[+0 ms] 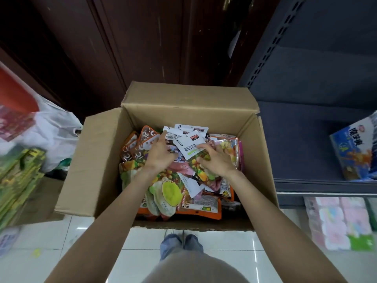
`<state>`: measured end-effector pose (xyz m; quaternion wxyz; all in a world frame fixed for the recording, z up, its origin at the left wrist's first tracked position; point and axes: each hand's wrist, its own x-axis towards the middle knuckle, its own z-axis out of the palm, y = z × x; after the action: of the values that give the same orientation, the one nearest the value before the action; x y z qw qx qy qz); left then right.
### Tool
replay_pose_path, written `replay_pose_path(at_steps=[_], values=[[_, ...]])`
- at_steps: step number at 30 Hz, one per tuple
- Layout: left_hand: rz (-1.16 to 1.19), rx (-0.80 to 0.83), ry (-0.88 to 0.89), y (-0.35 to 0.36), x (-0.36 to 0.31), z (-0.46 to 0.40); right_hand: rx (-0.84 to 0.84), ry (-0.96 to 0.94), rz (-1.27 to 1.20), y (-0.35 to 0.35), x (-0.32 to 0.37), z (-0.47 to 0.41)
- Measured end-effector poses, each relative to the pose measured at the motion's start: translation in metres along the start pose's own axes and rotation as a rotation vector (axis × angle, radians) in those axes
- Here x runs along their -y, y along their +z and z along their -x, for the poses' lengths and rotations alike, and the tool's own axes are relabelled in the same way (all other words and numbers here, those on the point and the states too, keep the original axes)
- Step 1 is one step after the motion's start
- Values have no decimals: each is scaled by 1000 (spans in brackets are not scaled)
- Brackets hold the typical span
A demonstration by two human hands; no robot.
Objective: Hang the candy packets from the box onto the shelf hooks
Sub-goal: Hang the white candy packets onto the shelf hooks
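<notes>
Head view. Cardboard box, flaps open, at centre frame on a white tiled floor; it is filled with a loose heap of candy packets in orange, green, white and pink.

Left hand, centre of frame, inside the box: fingers curled down onto the packets beneath a white-headed packet; whether they actually grip one cannot be told.

Right hand, just right of the left hand, also inside the box: thumb and fingers pinch a white-topped packet, which stands tilted up above the heap between the two hands.

Dark grey metal shelf unit, right of frame, beside the box; a blue carton with printed characters rests on it at the right edge. Pale pink and white wrapped packs sit lower right, under the shelf.

White plastic bag, left of the box; blurred green and yellow packs at the left edge. Dark wooden panelling fills the upper frame.
</notes>
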<state>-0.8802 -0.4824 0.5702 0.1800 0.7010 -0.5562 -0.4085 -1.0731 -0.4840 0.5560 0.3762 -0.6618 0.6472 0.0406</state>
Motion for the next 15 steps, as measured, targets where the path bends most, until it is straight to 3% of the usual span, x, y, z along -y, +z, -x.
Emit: replay_pose_path(at_steps=[4,10,15], values=[[181,-9,-37,2,-2,-4,33,115,-309,-3,-2,-12],[190,-117,-57,7,-5,-6,-20,9,-57,11,26,-2],[236,-70,-73,3,-2,-3,-106,-26,-108,16,23,13]])
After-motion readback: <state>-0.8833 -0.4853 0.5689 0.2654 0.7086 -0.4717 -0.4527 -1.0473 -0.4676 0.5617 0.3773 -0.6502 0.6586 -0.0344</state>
